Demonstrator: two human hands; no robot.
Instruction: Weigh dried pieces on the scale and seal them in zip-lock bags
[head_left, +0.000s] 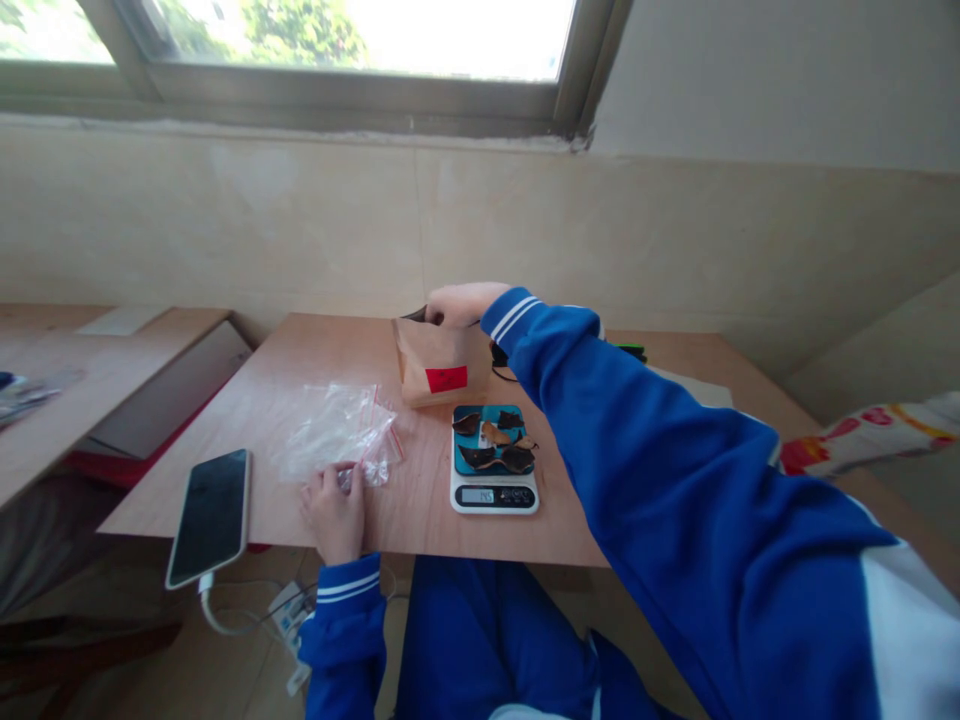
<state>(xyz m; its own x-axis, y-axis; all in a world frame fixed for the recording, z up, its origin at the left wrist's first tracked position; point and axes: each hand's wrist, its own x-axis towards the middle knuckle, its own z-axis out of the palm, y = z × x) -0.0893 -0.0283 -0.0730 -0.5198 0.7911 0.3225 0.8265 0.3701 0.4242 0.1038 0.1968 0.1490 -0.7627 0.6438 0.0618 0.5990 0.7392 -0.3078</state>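
My right hand reaches over the table and rests at the open top of a brown paper bag with a red label; its fingers are hidden in the opening. My left hand lies near the table's front edge, its fingers pinched on the corner of clear zip bags with red seals. A small white scale stands between the hands, with several dark dried pieces on its blue platform.
A phone on a white charging cable lies at the front left corner of the wooden table. Another desk stands to the left. A printed bag sits at the right. A wall and window are behind.
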